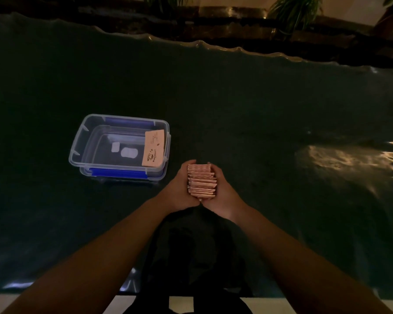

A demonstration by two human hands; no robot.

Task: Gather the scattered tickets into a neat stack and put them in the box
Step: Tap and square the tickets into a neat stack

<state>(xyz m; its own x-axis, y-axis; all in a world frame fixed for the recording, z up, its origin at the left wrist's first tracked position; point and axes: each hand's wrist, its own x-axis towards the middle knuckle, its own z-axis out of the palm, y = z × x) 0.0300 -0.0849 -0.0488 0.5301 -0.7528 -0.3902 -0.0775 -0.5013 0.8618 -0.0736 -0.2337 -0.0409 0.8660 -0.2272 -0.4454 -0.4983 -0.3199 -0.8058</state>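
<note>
A stack of pinkish-tan tickets (201, 181) stands on edge on the dark table, pressed between both hands. My left hand (180, 189) cups its left side and my right hand (222, 193) cups its right side, thumbs meeting at the near end. A clear plastic box (82, 143) with blue latches sits open to the left of the hands. One ticket (153, 148) with a coffee-cup print leans inside the box against its right wall.
The table (259, 132) is covered with a dark green cloth under wrinkled clear plastic. Its far edge runs along a dark ledge with plants (293, 12). A glare patch lies at the right.
</note>
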